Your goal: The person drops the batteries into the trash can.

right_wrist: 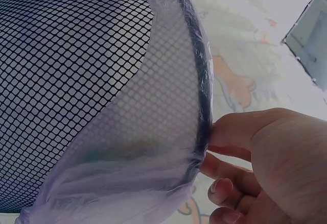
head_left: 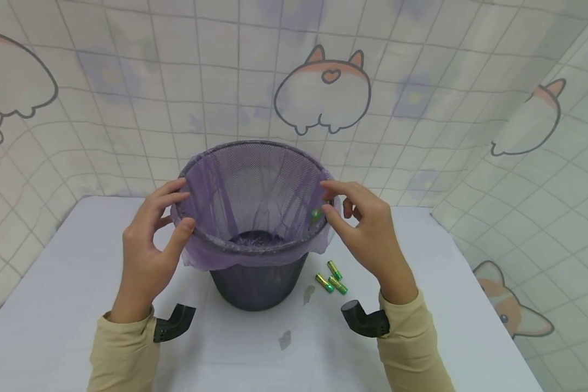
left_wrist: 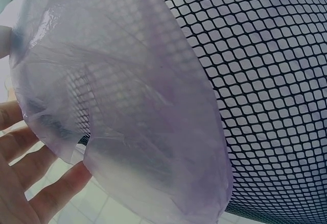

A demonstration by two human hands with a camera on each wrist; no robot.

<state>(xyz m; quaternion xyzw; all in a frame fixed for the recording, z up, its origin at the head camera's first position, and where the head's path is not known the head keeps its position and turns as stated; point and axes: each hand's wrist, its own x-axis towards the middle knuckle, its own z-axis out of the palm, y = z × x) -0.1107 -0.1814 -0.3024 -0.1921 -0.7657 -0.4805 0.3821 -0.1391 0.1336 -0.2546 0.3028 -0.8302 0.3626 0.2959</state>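
Observation:
A black mesh trash bin stands upright on the white table. A thin purple trash bag lines it and is folded outward over the rim. My left hand rests at the left of the rim, fingers spread and fairly straight; in the left wrist view, fingertips touch the bag's hanging edge. At the right side, my right hand pinches the bag-covered rim between thumb and index finger, its other fingers curled. A green object shows at the bin's right wall; whether inside or behind, I cannot tell.
Several green-and-gold batteries lie on the table right of the bin's base. Grey patches mark the white table in front. A tiled-pattern curtain with corgi drawings rises behind and at both sides.

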